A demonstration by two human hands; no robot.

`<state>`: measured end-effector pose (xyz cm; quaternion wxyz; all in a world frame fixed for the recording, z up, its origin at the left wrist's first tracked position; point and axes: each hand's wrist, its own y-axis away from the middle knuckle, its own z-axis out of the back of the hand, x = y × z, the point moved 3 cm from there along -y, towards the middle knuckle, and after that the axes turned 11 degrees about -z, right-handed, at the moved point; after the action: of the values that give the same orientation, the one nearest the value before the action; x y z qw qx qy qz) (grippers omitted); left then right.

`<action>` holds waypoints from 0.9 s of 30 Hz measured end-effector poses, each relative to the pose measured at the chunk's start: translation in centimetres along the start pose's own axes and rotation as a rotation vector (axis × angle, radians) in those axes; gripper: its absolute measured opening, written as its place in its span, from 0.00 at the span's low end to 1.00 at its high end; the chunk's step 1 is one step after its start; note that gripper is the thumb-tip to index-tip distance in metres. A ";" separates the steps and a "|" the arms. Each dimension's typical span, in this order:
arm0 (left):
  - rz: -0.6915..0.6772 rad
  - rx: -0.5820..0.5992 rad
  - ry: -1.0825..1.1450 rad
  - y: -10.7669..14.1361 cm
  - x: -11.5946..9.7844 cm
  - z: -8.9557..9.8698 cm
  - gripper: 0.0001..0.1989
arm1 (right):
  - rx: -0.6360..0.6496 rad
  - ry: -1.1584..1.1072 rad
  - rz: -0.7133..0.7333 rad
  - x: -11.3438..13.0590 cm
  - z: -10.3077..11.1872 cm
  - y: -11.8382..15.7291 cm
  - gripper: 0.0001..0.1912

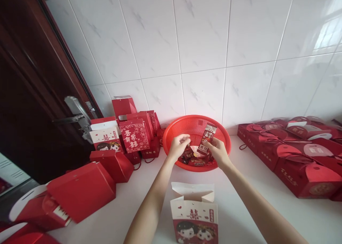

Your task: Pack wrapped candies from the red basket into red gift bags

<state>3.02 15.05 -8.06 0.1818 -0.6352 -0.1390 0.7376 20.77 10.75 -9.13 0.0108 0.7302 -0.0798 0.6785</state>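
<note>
My right hand [217,151] pinches a dark red packet with white lettering [207,140], held upright over the right side of a red plastic basket [223,144]. Over the basket's left side is my left hand [180,146], fingers drawn together; what they hold, if anything, is too small to tell. Several small wrapped packets [197,161] lie in the bottom of the basket. Nearer to me, between my forearms, an open-topped white and red paper box [195,219] with two cartoon figures stands on the white surface.
Red gift boxes and bags [82,188] stand in a group on the left, beside a dark door with a metal handle [77,115]. Rows of closed red boxes [294,158] fill the right side. A tiled wall [203,41] rises behind the basket.
</note>
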 end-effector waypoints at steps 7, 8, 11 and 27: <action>-0.016 0.036 -0.186 -0.2 0.2 0.6 0.10 | -0.094 -0.100 0.015 0.6 0.2 0.6 0.18; -0.013 0.050 -0.212 -0.2 0.1 0.7 0.11 | -0.107 -0.116 0.019 0.8 0.3 0.6 0.19; -0.008 0.123 -0.270 0.1 -0.3 1.4 0.15 | -0.133 -0.217 -0.018 1.1 0.7 0.6 0.19; 0.007 0.767 -0.815 1.9 -1.6 0.1 0.26 | -0.099 -0.409 -0.145 1.5 0.7 0.6 0.15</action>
<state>2.94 12.67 -7.46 0.3290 -0.1875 0.0822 0.9219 21.52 9.88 -7.76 0.0791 0.8550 -0.0606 0.5090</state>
